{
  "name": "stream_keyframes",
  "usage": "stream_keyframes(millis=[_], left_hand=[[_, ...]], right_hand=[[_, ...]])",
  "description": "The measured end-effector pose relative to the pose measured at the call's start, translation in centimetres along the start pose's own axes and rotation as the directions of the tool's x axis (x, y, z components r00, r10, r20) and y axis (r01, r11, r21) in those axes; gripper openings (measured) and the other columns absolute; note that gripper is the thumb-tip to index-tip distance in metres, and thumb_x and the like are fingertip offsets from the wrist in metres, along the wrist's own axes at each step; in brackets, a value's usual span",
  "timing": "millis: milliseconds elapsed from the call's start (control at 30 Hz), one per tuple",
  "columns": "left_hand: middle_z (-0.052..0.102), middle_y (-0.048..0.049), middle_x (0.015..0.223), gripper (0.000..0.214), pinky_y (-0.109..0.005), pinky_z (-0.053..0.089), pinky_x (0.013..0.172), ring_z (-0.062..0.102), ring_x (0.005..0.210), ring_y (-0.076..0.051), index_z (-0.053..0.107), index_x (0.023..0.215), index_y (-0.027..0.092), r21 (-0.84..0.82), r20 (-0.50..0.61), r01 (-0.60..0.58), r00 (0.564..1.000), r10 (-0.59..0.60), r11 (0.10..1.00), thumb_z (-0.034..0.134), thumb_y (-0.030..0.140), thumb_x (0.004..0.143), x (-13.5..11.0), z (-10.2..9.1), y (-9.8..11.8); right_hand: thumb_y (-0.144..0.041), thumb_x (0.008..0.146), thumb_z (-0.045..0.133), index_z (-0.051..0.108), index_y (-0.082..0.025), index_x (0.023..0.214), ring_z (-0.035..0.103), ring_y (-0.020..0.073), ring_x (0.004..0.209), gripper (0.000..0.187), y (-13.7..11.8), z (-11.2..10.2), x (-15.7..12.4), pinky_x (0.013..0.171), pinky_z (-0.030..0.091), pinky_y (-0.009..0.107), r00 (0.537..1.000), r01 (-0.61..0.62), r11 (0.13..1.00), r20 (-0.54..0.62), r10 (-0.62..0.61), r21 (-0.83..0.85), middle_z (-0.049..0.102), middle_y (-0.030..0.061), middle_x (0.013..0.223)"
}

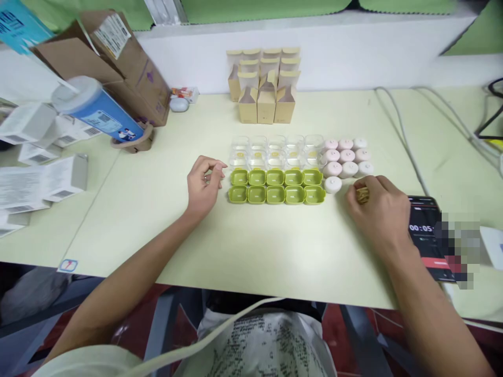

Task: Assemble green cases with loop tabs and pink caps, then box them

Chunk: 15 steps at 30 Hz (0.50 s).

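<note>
My left hand point(204, 186) hovers just left of the green cups, its fingers loosely bent and slightly apart, with nothing seen in them. Several small square green cups point(275, 195) stand in two rows on the table. Behind them, touching or nearly so, are rows of clear plastic cups or lids point(275, 149). Pale pink and white rounded pieces point(347, 156) are grouped at their right, and one white piece point(332, 184) sits nearest me. Right of that piece, my right hand point(379, 209) is closed around a small tan, ridged bundle point(362, 195); the fingers partly hide it.
Open tan cartons point(266, 107) stand by the back wall. At left are a large brown box point(118, 63), a blue canister point(106, 112) in a holder and white boxes point(27, 180). A phone point(426, 230) showing a timer lies beside my right wrist; cables point(404, 125) run behind it.
</note>
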<state>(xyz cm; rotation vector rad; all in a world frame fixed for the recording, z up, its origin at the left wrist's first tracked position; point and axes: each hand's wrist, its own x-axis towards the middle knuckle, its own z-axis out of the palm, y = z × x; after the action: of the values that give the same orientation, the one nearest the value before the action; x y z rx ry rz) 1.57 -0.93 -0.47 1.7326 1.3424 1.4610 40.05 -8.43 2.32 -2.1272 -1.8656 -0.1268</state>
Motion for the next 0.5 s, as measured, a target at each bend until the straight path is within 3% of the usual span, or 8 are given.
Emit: stream_keyframes(millis=[167, 300, 500], left_hand=[[0.072, -0.0048, 0.1, 0.027, -0.028, 0.058, 0.066, 0.069, 0.086, -0.015, 0.081, 0.098, 0.024, 0.103, 0.066, -0.102, 0.993, 0.096, 0.989, 0.067, 0.044, 0.109, -0.2, -0.11, 0.39], [0.079, -0.0034, 0.098, 0.011, -0.031, 0.061, 0.075, 0.071, 0.097, -0.018, 0.079, 0.099, 0.025, 0.159, 0.104, -0.199, 0.977, 0.184, 0.967, 0.07, 0.031, 0.103, -0.25, -0.19, 0.69], [0.08, -0.0032, 0.097, 0.009, -0.034, 0.061, 0.077, 0.07, 0.096, -0.02, 0.076, 0.097, 0.024, 0.197, 0.089, -0.198, 0.979, 0.184, 0.96, 0.068, 0.028, 0.099, -0.23, -0.19, 0.61]], right_hand=[[-0.035, 0.106, 0.05, 0.076, -0.018, 0.105, 0.067, 0.0308, 0.082, 0.03, 0.17, 0.08, -0.02, 0.066, 0.032, 0.039, 0.998, 0.013, 1.0, -0.054, -0.012, 0.016, 0.079, 0.022, 0.109], [-0.04, 0.108, 0.049, 0.075, -0.02, 0.101, 0.069, 0.0319, 0.08, 0.034, 0.22, 0.15, -0.17, 0.066, 0.032, 0.04, 0.998, 0.006, 1.0, -0.07, -0.004, 0.019, 0.082, 0.0197, 0.104], [-0.042, 0.113, 0.042, 0.074, -0.022, 0.097, 0.07, 0.0294, 0.076, 0.041, 0.22, -0.32, -0.17, 0.07, 0.04, 0.041, 0.992, -0.017, 0.996, -0.123, 0.028, 0.088, 0.08, 0.0167, 0.091]])
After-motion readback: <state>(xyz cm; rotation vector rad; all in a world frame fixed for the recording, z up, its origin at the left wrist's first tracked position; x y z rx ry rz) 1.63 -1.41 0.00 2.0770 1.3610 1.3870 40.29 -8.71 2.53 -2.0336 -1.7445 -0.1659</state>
